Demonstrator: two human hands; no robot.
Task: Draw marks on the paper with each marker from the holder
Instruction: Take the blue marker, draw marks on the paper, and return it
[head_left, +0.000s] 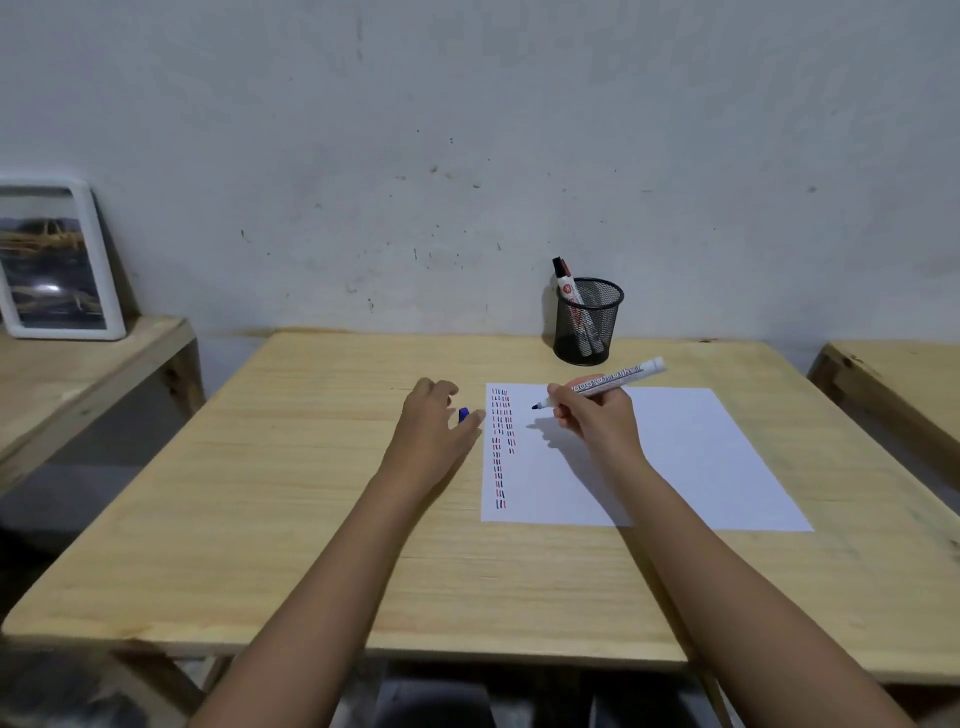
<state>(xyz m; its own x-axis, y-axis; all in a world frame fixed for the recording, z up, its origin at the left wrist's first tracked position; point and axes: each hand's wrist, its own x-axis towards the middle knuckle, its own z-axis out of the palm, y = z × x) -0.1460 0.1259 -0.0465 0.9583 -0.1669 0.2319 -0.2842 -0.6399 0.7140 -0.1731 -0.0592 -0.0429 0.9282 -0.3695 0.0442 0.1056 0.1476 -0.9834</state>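
Observation:
A white sheet of paper (675, 457) lies on the wooden table, with columns of short red, black and blue dashes down its left edge. My right hand (597, 415) grips an uncapped white marker with a blue tip (602, 387), the tip hovering just above the paper beside the dashes. My left hand (436, 421) rests at the paper's left edge and pinches the blue cap (463, 414). A black mesh holder (587, 322) stands behind the paper with markers in it, one sticking out with a black cap (563, 275).
A light wooden table (311, 519) stands against a grey wall. A pinkish object (582, 385) lies behind my right hand. A framed picture (57, 260) leans on a side table at the left. Another table edge (893, 379) shows at the right.

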